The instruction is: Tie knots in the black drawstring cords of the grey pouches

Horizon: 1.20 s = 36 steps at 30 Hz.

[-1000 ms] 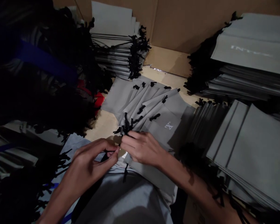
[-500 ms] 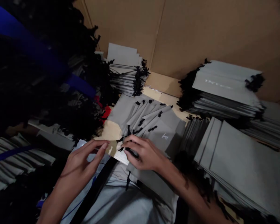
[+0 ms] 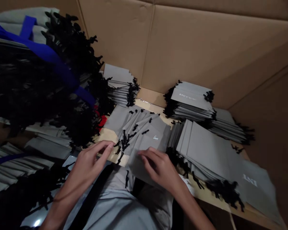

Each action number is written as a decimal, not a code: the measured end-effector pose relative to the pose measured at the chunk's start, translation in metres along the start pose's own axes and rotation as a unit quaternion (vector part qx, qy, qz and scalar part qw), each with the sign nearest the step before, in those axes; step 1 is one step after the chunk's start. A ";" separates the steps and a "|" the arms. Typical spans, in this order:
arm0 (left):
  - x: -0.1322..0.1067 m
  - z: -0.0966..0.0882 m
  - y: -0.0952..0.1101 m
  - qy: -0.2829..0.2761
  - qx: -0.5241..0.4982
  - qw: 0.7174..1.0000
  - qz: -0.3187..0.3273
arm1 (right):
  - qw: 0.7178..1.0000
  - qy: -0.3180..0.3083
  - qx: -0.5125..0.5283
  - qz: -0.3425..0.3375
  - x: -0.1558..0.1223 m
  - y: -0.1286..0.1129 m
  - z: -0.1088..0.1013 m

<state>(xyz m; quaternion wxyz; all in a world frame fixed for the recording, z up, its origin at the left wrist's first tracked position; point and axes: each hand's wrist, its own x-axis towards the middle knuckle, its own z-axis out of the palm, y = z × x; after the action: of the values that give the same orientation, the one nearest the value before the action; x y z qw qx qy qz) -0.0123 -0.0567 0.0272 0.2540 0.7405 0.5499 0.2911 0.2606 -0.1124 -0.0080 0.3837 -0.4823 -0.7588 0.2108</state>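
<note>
My left hand (image 3: pixel 92 164) is raised at the near left edge of the work surface, thumb and forefinger pinched together. Its fingertips meet beside a knotted black cord end (image 3: pixel 116 144); whether they grip it I cannot tell. My right hand (image 3: pixel 161 166) is over a grey drawstring pouch (image 3: pixel 136 167) at the near edge, fingertips and thumb drawn together at its fabric. Just beyond both hands lies a fanned heap of grey pouches (image 3: pixel 134 123) with black knotted cords. One pouch (image 3: pixel 150 143) in it shows a small white print.
Grey pouches are stacked at the back left (image 3: pixel 118 84), back right (image 3: pixel 192 102) and right (image 3: pixel 206 147). A large pile with black cords (image 3: pixel 69 57) and a blue strap (image 3: pixel 50 54) rises at left. Cardboard walls (image 3: pixel 187 41) enclose the back and right.
My right hand has moved right, away from the black cord ends, onto the grey pouch. My left hand stays pinched, now closer to the cords. The view has shifted, showing more on the right.
</note>
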 end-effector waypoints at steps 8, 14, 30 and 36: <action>-0.010 -0.004 -0.010 -0.001 0.012 1.000 0.000 | 0.997 0.057 -0.028 0.041 -0.070 -0.007 0.012; 0.001 -0.005 -0.018 0.008 0.007 1.000 -0.003 | 0.980 0.029 -0.195 0.032 -0.074 -0.026 0.028; 0.125 0.061 -0.016 0.008 -0.048 0.995 -0.084 | 0.911 0.218 -0.348 0.036 -0.040 0.026 0.087; 0.149 0.063 -0.009 -0.006 -0.088 0.990 -0.110 | 0.898 0.273 -0.342 0.039 -0.030 0.062 0.119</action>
<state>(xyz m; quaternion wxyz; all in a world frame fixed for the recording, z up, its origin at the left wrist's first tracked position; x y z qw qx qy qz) 0.0601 0.0854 -0.0001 0.3519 0.6519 0.5986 0.3047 0.2094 -0.1052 -0.1354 0.3785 -0.6518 -0.6300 -0.1869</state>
